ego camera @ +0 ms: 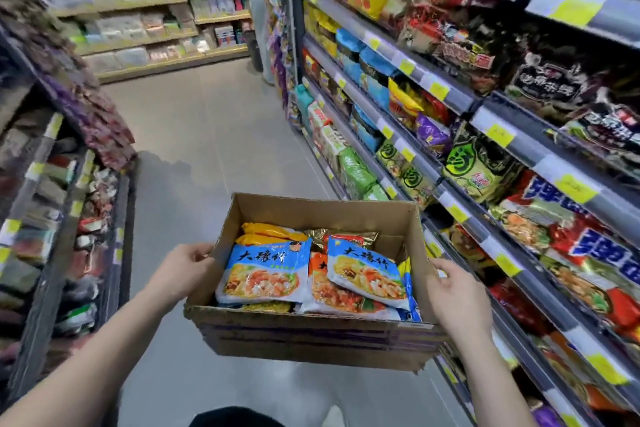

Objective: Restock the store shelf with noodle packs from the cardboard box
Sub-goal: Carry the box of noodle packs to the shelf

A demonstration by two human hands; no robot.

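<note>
A: Where's the stock?
B: In the cardboard box, held up off the floor, just beside the shelf on the right. Left hand and right hand each grip a side wall, fingers curled at the rim.
A: The noodle packs?
B: Lying flat inside, blue ones on top. Probably light, with slick film and a brittle block. Pinch a sealed edge or span the flat face; don't squeeze.

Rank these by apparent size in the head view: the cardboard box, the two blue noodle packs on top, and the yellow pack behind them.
1. cardboard box: clearly largest.
2. left blue noodle pack and right blue noodle pack: alike, not ranked.
3. yellow pack: smallest showing, though mostly covered.
</note>
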